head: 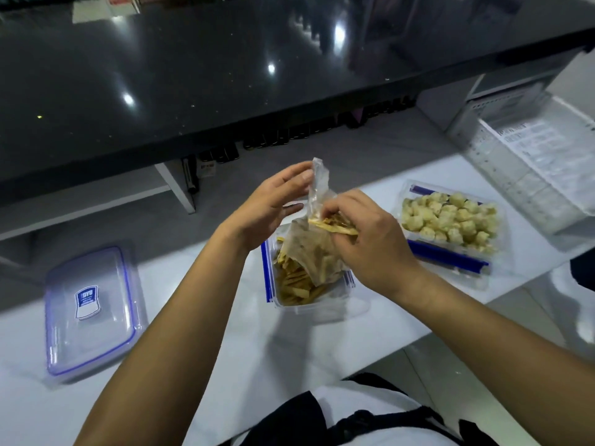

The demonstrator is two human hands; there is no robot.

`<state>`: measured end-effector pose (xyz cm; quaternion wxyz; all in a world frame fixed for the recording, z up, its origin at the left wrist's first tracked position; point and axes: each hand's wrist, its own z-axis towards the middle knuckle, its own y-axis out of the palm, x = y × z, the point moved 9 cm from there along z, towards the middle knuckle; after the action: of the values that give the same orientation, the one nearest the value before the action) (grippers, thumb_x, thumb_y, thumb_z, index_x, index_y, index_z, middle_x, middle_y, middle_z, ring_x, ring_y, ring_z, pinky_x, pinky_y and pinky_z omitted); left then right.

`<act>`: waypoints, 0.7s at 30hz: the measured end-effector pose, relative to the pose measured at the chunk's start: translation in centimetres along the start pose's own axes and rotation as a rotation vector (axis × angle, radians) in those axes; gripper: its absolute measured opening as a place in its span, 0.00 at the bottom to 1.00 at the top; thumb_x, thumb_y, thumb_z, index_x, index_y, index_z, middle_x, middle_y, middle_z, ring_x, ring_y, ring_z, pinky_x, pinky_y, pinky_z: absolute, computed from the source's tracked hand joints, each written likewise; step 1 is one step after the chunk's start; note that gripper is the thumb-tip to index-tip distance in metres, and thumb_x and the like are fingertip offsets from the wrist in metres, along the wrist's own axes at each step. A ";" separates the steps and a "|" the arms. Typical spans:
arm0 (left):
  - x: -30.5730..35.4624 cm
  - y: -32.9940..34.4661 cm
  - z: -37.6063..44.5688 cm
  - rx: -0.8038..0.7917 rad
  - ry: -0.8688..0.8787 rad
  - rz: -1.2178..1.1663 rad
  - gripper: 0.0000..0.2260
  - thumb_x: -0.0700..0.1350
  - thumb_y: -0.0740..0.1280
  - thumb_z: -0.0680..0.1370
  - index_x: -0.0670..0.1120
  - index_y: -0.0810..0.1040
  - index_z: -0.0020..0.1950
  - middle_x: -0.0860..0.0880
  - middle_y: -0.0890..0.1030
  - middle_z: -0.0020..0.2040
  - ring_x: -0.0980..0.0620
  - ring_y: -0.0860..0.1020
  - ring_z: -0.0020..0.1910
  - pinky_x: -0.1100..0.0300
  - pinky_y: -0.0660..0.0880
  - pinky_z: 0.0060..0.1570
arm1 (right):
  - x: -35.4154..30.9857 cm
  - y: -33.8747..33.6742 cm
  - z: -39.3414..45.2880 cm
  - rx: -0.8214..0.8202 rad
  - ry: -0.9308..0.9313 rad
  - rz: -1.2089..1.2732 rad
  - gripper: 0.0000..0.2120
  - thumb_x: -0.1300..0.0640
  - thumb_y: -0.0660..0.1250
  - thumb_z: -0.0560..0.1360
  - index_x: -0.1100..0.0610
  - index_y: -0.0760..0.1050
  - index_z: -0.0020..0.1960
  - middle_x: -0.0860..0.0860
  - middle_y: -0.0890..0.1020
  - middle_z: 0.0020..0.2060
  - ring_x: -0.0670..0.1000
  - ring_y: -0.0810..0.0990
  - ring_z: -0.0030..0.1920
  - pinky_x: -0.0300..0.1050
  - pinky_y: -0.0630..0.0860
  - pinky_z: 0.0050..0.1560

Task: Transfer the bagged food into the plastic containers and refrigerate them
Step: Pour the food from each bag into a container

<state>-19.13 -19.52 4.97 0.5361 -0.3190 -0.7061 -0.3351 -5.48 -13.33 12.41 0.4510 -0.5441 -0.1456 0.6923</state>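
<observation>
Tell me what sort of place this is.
Probably a shop or service counter rather than a home kitchen: a raised glossy black countertop, a lower white work surface behind it, and a white basket holding printed papers.

lid (pixel 91 313) left, containers (pixel 309 294) centre, right
</observation>
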 end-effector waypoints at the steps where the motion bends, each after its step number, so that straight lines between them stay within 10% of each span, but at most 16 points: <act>1: -0.2 0.4 0.0 -0.043 -0.016 0.035 0.19 0.53 0.71 0.76 0.48 0.80 0.65 0.47 0.83 0.62 0.46 0.79 0.64 0.45 0.71 0.69 | 0.1 0.0 -0.2 0.005 0.002 -0.002 0.13 0.70 0.68 0.70 0.57 0.78 0.50 0.49 0.79 0.48 0.51 0.78 0.46 0.50 0.78 0.46; 7: 2.1 -0.2 0.0 0.170 0.132 0.074 0.03 0.39 0.73 0.76 0.43 0.85 0.43 0.49 0.85 0.55 0.51 0.82 0.59 0.51 0.75 0.64 | 0.7 0.1 -0.8 0.025 0.056 0.015 0.12 0.69 0.68 0.72 0.57 0.78 0.53 0.49 0.80 0.49 0.53 0.79 0.46 0.53 0.79 0.47; 12: 2.8 -2.8 -1.0 0.298 0.219 -0.094 0.06 0.44 0.74 0.74 0.43 0.85 0.46 0.45 0.84 0.53 0.47 0.81 0.57 0.47 0.74 0.67 | 4.8 -2.1 -2.7 0.051 0.324 -0.090 0.19 0.55 0.76 0.72 0.49 0.76 0.60 0.45 0.77 0.48 0.50 0.78 0.40 0.51 0.77 0.46; 16: 2.0 -3.0 -2.7 0.344 0.209 -0.178 0.07 0.44 0.72 0.74 0.40 0.81 0.46 0.42 0.81 0.51 0.50 0.81 0.49 0.54 0.78 0.58 | 9.2 -4.1 -7.9 0.132 0.630 0.028 0.07 0.54 0.76 0.72 0.51 0.79 0.45 0.44 0.79 0.43 0.46 0.78 0.38 0.46 0.74 0.41; 21: 1.3 -2.0 -3.7 0.347 0.189 -0.281 0.07 0.40 0.67 0.79 0.45 0.79 0.41 0.48 0.82 0.41 0.52 0.80 0.43 0.55 0.76 0.54 | 8.6 -4.3 -9.3 0.232 0.600 0.374 0.09 0.58 0.74 0.74 0.43 0.82 0.45 0.44 0.83 0.47 0.39 0.80 0.51 0.31 0.72 0.52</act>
<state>-19.06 -23.59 6.76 0.5947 -0.0877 -0.7372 -0.3085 4.76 -6.95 6.63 0.3978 -0.6852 0.1744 0.5846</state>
